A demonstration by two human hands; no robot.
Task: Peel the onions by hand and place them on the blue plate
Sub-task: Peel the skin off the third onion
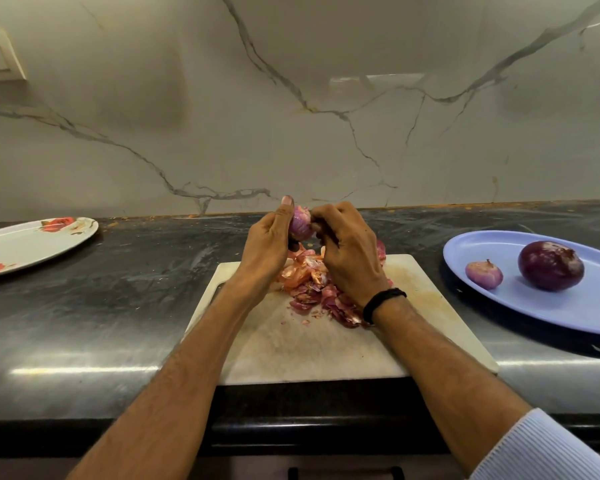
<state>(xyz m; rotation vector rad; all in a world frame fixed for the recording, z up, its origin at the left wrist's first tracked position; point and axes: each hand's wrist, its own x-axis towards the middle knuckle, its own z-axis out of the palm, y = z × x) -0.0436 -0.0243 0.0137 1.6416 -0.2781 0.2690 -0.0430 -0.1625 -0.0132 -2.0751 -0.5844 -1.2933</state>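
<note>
Onion in hand: a small pink-purple onion (300,225), part skinned, sits raised between both hands, above the far edge of the board.
Left hand: the left hand (269,237) grips the onion from its left, thumb standing up along it.
Right hand: the right hand (347,251) has its fingers bent in on the onion's right side, picking at the skin, I judge; the tips are hidden.
Under the hands: a white rectangular cutting board (309,348) on the dark stone worktop (118,306), with a heap of papery reddish skins (312,285) below the wrists.
Blue plate: the oval blue plate (551,306) lies off to the right of the hands, beyond the board's right edge. The right hand is nearer.
On it: a small pale peeled onion (484,274) and a large dark purple onion (550,266), apart.
Onion's axis: I cannot tell.
Coming move: likely a rightward carry once the onion is skinned.
</note>
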